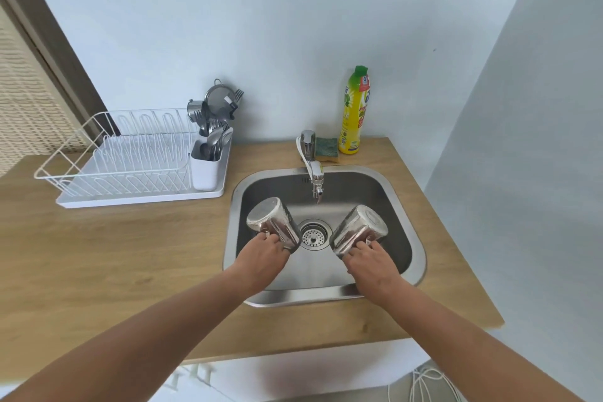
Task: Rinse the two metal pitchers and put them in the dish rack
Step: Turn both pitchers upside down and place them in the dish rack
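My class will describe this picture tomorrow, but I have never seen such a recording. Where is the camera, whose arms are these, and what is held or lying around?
No machine here: a person wears one wide-angle camera on the head, looking down, so both arms are that person's own. The left hand grips the left pitcher by its handle, the right hand the right pitcher; both are tipped bottom-up over the sink, near the faucet. No running water shows. On the wooden counter stand a white dish rack with a cutlery holder, a yellow soap bottle and a sponge.
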{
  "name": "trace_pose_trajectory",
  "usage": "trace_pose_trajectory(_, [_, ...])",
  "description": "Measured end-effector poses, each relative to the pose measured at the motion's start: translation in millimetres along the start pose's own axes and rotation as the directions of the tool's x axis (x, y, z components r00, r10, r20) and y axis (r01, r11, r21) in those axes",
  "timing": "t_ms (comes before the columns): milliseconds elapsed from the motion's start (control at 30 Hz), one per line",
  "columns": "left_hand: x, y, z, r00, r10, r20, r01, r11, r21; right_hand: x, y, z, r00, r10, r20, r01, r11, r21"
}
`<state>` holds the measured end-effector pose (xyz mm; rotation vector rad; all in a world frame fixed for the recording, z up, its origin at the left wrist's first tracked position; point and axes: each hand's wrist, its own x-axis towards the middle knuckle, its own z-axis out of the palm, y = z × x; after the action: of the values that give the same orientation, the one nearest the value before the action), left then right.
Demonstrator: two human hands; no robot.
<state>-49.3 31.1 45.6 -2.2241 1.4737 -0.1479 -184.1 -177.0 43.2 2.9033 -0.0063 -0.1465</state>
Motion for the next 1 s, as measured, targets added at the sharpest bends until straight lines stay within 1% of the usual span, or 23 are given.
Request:
trace_pose_trajectory(67, [-2, -1, -3, 0.997, -0.081, -0.022, 0.078, 0.991, -0.111, 2, 2, -3, 0.998, 0.066, 0.007, -0.067, 0.991, 0.116])
trace_pose_trajectory(100, [-3, -2, -7, 0.990, -0.134, -0.041, 0.124, 0.974, -0.189, 3, 3, -6, 0.994, 0.111, 0.008, -0.110, 0.973, 0.204])
trace_pose_trajectory(133, [-6, -3, -10, 0.979, -0.197, -0.058, 0.174, 0.944, -0.280, 3, 5, -10, 0.987, 0.162, -0.001, -0.153, 0.934, 0.321])
trace_pose_trajectory(167, [-8, -4, -14, 0.959, -0.273, -0.076, 0.222, 0.890, -0.399, 3, 6, -14, 0.975, 0.223, -0.007, -0.195, 0.867, 0.459])
trace_pose_trajectory(200, [-12, -5, -18, 0.928, -0.364, -0.077, 0.270, 0.801, -0.535, 1, 7, -19, 0.961, 0.277, -0.001, -0.223, 0.775, 0.592])
trace_pose_trajectory(267, [-20, -9, -27, 0.840, -0.542, -0.022, 0.332, 0.545, -0.770, -4, 10, -32, 0.939, 0.344, 0.026, -0.240, 0.596, 0.766])
trace_pose_trajectory(333, [-28, -13, -35, 0.753, -0.656, 0.041, 0.324, 0.317, -0.891, -11, 12, -45, 0.920, 0.390, 0.043, -0.232, 0.453, 0.861])
trace_pose_trajectory(367, [-32, -15, -37, 0.709, -0.701, 0.077, 0.307, 0.208, -0.929, -15, 13, -51, 0.913, 0.405, 0.051, -0.217, 0.375, 0.901])
trace_pose_trajectory(433, [-39, -21, -41, 0.639, -0.747, 0.186, 0.221, -0.054, -0.974, -20, 14, -60, 0.908, 0.411, 0.085, -0.172, 0.179, 0.969])
trace_pose_trajectory(500, [-48, -26, -42, 0.611, -0.743, 0.274, 0.065, -0.298, -0.952, -24, 13, -66, 0.916, 0.383, 0.118, -0.118, -0.024, 0.993])
trace_pose_trajectory(533, [-52, -27, -43, 0.602, -0.740, 0.300, -0.004, -0.378, -0.926, -24, 10, -68, 0.922, 0.366, 0.127, -0.090, -0.116, 0.989])
trace_pose_trajectory(567, [-57, -28, -43, 0.594, -0.739, 0.318, -0.056, -0.432, -0.900, -24, 7, -70, 0.926, 0.352, 0.139, -0.069, -0.204, 0.976])
trace_pose_trajectory(600, [-61, -30, -44, 0.585, -0.740, 0.333, -0.090, -0.467, -0.880, -22, 2, -72, 0.928, 0.337, 0.158, -0.059, -0.286, 0.956])
trace_pose_trajectory(667, [-68, -31, -44, 0.569, -0.744, 0.352, -0.128, -0.502, -0.855, -16, -8, -75, 0.932, 0.300, 0.202, -0.058, -0.426, 0.903])
trace_pose_trajectory(733, [-78, -34, -44, 0.555, -0.748, 0.364, -0.159, -0.525, -0.836, -7, -20, -76, 0.935, 0.268, 0.232, -0.072, -0.498, 0.864])
trace_pose_trajectory(800, [-91, -39, -44, 0.539, -0.755, 0.374, -0.187, -0.540, -0.821, 5, -32, -77, 0.932, 0.267, 0.246, -0.082, -0.504, 0.860])
trace_pose_trajectory(933, [-120, -56, -40, 0.492, -0.788, 0.370, -0.209, -0.519, -0.829, 30, -56, -86, 0.938, 0.253, 0.238, -0.103, -0.452, 0.886])
trace_pose_trajectory(1000, [-135, -71, -39, 0.463, -0.807, 0.367, -0.204, -0.500, -0.842, 43, -66, -99, 0.944, 0.251, 0.213, -0.088, -0.432, 0.897])
